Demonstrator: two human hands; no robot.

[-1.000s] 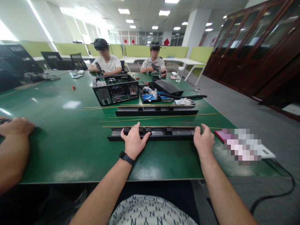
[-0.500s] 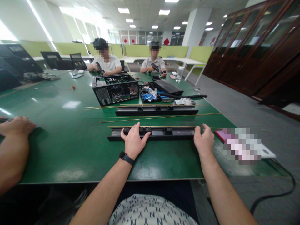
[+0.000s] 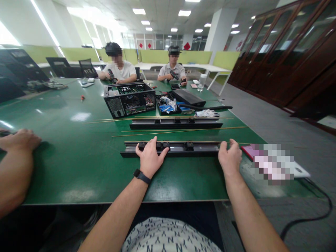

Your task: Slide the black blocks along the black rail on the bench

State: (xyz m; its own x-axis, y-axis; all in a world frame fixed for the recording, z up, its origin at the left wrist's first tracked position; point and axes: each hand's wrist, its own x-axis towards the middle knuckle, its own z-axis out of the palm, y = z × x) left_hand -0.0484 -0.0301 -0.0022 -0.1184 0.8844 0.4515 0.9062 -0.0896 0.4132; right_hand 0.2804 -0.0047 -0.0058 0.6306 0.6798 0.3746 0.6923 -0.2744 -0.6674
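Since the earlier frames, the thin brass rod (image 3: 178, 141) along the nearer black rail (image 3: 196, 154) had slid toward the right edge of the table (image 3: 78, 171), and our right grip (image 3: 230, 157) had shifted slightly that way. The rail lay parallel to the table's near edge. Our left grip (image 3: 150, 159) was spread over its left half; we couldn't tell how firmly. Our right thumb and fingers curled at its right end; whether they pinched the rod, we couldn't tell. A second rail (image 3: 175, 126) lay beyond, farther from that near edge.
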